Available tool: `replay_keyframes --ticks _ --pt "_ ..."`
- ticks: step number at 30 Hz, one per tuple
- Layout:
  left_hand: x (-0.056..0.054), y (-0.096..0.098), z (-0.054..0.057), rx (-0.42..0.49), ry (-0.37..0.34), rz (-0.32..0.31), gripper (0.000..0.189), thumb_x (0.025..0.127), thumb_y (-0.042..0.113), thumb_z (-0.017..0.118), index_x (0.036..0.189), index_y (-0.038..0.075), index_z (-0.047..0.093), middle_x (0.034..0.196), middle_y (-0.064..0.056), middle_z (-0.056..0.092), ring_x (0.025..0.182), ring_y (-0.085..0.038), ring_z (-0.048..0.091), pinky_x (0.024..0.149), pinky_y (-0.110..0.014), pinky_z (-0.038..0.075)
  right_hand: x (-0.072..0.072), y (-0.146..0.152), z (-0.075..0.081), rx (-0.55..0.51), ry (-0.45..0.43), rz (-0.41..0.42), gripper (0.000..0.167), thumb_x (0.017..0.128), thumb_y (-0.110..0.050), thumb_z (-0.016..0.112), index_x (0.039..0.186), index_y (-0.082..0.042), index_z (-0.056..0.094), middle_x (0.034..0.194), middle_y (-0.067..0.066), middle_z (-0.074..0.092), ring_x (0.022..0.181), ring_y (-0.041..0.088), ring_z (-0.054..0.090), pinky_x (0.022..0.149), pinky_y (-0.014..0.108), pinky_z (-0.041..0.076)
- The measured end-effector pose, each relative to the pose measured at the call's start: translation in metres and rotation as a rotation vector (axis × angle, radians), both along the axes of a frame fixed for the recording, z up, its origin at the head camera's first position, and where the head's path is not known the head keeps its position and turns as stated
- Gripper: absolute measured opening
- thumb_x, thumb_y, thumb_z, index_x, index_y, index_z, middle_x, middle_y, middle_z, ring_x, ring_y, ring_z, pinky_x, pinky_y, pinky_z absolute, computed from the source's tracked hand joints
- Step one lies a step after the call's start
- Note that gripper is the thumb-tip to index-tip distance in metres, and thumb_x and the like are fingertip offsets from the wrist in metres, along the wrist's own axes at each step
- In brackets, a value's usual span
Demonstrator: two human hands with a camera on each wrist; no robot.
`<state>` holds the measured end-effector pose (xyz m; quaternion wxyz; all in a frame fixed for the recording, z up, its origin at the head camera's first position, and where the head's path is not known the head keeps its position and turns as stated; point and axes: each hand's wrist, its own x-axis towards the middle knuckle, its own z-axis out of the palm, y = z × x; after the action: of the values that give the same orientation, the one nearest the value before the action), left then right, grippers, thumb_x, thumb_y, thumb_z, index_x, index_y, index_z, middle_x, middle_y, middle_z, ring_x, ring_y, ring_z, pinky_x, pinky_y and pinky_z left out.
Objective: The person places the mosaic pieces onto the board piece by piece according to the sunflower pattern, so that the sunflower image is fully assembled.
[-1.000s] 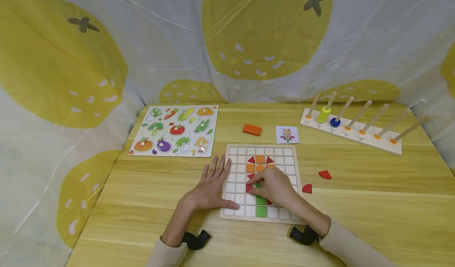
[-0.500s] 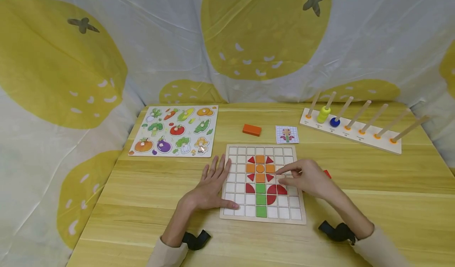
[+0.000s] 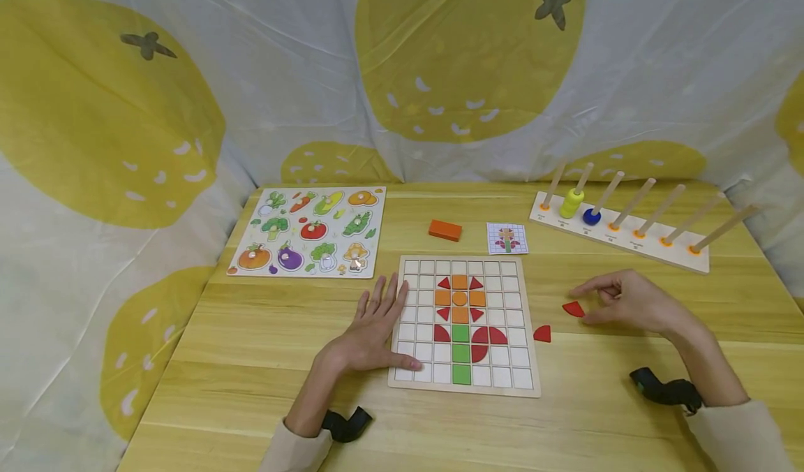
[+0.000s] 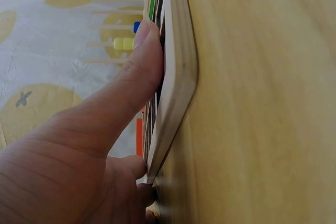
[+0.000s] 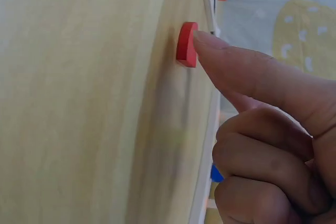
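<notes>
My left hand (image 3: pixel 370 336) lies with spread fingers along the left side of a wooden grid board (image 3: pixel 410 385), its thumb resting near the lower left corner. On the board, orange squares, an orange circle (image 3: pixel 460 298), red triangles, green squares (image 3: pixel 461 352) and red quarter circles form a flower shape. To the right, my right hand (image 3: pixel 641 303) hovers at a loose red quarter-circle piece (image 3: pixel 573 309), thumb and index finger apart on either side, other fingers curled. Another loose red quarter circle (image 3: pixel 543 334) lies by the board's right edge. In the right wrist view a red piece (image 5: pixel 186 45) shows near the thumb tip.
Behind the board lie an orange block (image 3: pixel 445 230) and a pattern card (image 3: pixel 507 238). A vegetable puzzle board (image 3: pixel 370 248) is at the back left. At the back right stands a pegged stand (image 3: pixel 653 247) with yellow and blue beads. Patterned cloth (image 3: pixel 301 74) hangs behind the table.
My right hand has left a red quarter circle left of the green stem and moved right, off the board, to the loose red piece. My left hand stays in place.
</notes>
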<state>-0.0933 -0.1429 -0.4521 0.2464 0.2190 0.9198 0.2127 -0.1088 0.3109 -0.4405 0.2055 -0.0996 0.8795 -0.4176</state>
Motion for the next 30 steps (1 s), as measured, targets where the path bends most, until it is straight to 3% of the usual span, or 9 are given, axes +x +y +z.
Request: replay_keyframes --ticks 7,18,25,30 --pt "0.000 0.000 0.001 -0.001 0.002 -0.002 0.134 0.079 0.060 0.083 0.167 0.009 -0.005 0.173 -0.010 -0.022 0.160 -0.034 -0.023 0.129 -0.060 -0.010 -0.003 -0.001 -0.007 -0.004 -0.052 -0.001 0.033 0.084 -0.013 0.085 0.113 0.000 0.076 0.065 -0.005 0.034 0.058 0.005 0.032 0.051 0.024 0.028" --pt "0.000 0.000 -0.001 -0.009 -0.001 0.004 0.134 0.079 0.060 0.083 0.167 0.010 -0.005 0.173 -0.009 -0.023 0.160 -0.033 -0.024 0.129 -0.060 -0.011 -0.004 0.002 -0.007 0.034 -0.031 -0.016 0.034 0.084 -0.011 0.085 0.113 0.002 0.072 0.067 -0.005 0.036 0.059 0.005 0.033 0.052 0.025 0.029" --pt "0.000 0.000 0.000 -0.004 0.001 0.001 0.134 0.079 0.060 0.083 0.167 0.010 -0.005 0.173 -0.010 -0.023 0.160 -0.033 -0.024 0.129 -0.060 -0.011 -0.003 -0.008 -0.007 0.045 -0.035 -0.001 0.029 0.080 -0.022 0.089 0.099 -0.005 0.076 0.062 -0.006 0.041 0.055 0.004 0.036 0.051 0.024 0.032" --pt "0.000 0.000 -0.001 0.003 0.007 -0.004 0.135 0.078 0.061 0.083 0.167 0.009 -0.005 0.173 -0.010 -0.022 0.160 -0.033 -0.023 0.129 -0.061 -0.010 -0.003 -0.013 -0.007 -0.004 -0.026 0.024 0.037 0.081 -0.017 0.088 0.111 -0.002 0.074 0.062 -0.007 0.033 0.056 0.003 0.031 0.053 0.024 0.031"
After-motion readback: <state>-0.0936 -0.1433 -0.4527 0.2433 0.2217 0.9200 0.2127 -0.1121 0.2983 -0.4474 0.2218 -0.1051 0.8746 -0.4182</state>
